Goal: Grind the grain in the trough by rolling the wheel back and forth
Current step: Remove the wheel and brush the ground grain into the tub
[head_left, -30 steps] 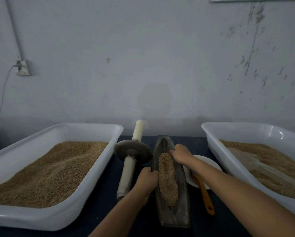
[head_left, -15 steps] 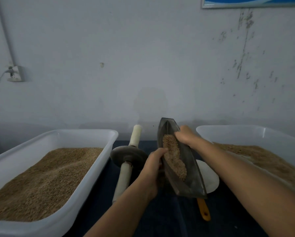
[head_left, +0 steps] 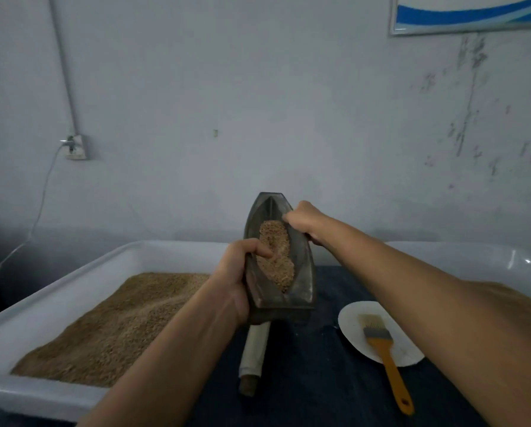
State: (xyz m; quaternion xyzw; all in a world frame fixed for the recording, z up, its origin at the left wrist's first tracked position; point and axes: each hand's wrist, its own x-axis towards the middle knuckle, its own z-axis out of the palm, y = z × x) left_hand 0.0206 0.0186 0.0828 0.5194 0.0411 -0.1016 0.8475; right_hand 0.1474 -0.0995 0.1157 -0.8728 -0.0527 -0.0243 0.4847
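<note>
We hold the trough (head_left: 301, 274) up off the counter (head_left: 313, 380), tilted, with grain (head_left: 276, 257) inside.

Our left hand (head_left: 235, 280) has a clenched grip round the trough's near left rim, thumb dipping into the grain; our right hand (head_left: 304, 221) grasps the far right rim. The wheel's handle (head_left: 255, 349) lies on the counter below the trough, just beside the left tub (head_left: 57, 303) of grain. A brush (head_left: 381, 346) rests on a white plate (head_left: 350, 318).
</note>
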